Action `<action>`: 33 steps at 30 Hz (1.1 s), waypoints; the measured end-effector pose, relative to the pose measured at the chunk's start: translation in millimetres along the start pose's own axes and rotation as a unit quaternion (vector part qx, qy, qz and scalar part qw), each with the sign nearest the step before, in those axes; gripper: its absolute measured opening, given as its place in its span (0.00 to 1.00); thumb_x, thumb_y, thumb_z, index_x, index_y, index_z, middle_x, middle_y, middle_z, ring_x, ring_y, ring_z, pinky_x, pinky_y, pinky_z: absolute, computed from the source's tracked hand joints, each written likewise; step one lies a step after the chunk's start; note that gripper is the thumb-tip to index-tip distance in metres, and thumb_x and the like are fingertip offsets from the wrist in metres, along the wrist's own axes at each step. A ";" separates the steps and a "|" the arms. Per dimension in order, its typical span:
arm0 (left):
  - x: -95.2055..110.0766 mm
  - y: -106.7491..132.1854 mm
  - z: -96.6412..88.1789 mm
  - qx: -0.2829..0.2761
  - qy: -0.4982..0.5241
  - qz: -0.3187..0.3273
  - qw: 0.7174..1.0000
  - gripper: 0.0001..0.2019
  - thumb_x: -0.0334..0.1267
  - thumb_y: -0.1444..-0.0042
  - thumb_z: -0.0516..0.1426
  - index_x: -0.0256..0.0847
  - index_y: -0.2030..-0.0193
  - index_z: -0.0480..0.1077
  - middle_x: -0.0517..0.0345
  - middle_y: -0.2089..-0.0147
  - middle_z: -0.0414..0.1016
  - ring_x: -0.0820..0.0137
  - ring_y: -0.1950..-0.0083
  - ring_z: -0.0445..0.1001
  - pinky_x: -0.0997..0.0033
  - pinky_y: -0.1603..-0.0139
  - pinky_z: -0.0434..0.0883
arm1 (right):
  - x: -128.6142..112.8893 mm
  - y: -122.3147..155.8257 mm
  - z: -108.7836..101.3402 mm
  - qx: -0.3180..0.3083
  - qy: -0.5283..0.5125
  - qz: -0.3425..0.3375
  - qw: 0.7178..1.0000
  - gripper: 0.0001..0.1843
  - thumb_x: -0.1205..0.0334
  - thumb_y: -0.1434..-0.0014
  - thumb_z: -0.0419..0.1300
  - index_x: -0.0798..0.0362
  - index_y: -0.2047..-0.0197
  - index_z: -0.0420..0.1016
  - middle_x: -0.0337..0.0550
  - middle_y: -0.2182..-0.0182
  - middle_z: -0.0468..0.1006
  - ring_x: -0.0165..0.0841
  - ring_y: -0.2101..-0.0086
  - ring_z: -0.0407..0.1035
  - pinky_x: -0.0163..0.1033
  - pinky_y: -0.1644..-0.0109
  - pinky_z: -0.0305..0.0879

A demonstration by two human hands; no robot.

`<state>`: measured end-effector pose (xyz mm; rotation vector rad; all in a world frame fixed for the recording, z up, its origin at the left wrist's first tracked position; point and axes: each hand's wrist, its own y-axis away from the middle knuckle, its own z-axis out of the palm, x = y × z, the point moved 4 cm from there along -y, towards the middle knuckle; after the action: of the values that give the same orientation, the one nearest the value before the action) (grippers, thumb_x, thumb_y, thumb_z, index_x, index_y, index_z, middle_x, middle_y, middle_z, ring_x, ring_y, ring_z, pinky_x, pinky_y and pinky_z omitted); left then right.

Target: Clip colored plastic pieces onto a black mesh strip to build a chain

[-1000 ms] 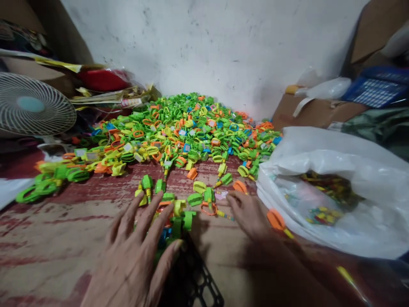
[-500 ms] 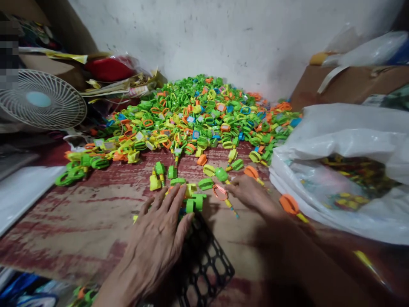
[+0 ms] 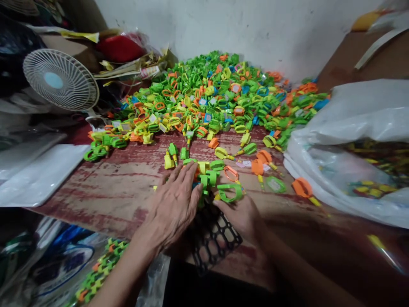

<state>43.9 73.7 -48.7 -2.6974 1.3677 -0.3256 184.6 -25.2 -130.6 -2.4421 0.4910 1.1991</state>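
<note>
My right hand pinches a green plastic toy watch with a yellow tip, just above the black plastic grid tray. My left hand lies palm down over the tray's far end, fingers stretched out and resting on green and yellow toy watches there; its palm hides part of them. Beyond the hands, a pink-orange ring-shaped piece and orange toy watches with yellow sticks lie loose on the worn red-brown table.
A large heap of green, yellow, orange and blue toy watches rises against the wall. To the right stands an open white sack with small coloured pieces inside. A fan and a white sheet are at left. Filled plastic bags lie below the table edge.
My right hand has come back toward the tray from the loose pieces, now with a green toy watch in it. My left hand stays over the tray. The camera view has shifted.
</note>
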 end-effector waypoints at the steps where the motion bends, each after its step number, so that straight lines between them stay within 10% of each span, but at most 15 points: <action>1: -0.3 0.5 0.3 0.006 -0.004 0.002 1.000 0.26 0.41 0.30 0.41 0.32 0.30 0.56 0.45 0.29 0.60 0.58 0.27 0.58 0.48 0.28 0.58 | -0.6 -0.9 2.9 -0.001 -0.005 -0.007 1.000 0.11 0.56 0.41 0.58 0.50 0.67 0.81 0.42 0.71 0.83 0.34 0.70 0.76 0.34 0.66 0.70; 9: -2.3 5.9 5.3 0.067 -0.011 0.024 0.997 0.25 0.41 0.29 0.39 0.34 0.30 0.57 0.49 0.30 0.64 0.58 0.29 0.61 0.45 0.32 0.63 | 3.6 2.3 16.7 0.053 0.084 -0.113 0.989 0.12 0.62 0.43 0.54 0.52 0.74 0.76 0.42 0.78 0.78 0.32 0.76 0.72 0.33 0.66 0.67; 21: 15.5 -10.3 -0.9 -0.026 -0.062 0.004 0.998 0.38 0.62 0.36 0.50 0.40 0.27 0.54 0.48 0.25 0.51 0.46 0.24 0.46 0.35 0.28 0.49 | -2.4 5.1 26.8 -0.026 0.137 -0.035 0.990 0.15 0.59 0.37 0.52 0.53 0.64 0.80 0.51 0.68 0.82 0.39 0.67 0.76 0.37 0.61 0.69; 33: -6.8 -9.4 28.9 0.056 -0.046 0.080 0.994 0.32 0.57 0.32 0.41 0.42 0.29 0.59 0.45 0.30 0.61 0.46 0.33 0.66 0.38 0.39 0.69 | 2.4 2.0 4.0 -0.028 0.080 -0.110 0.990 0.16 0.67 0.39 0.53 0.49 0.52 0.78 0.44 0.56 0.82 0.35 0.57 0.76 0.34 0.53 0.70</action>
<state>54.1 84.5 -76.0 -2.4623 1.4801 -0.2511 182.4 -25.3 -135.2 -2.5731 0.2254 0.9431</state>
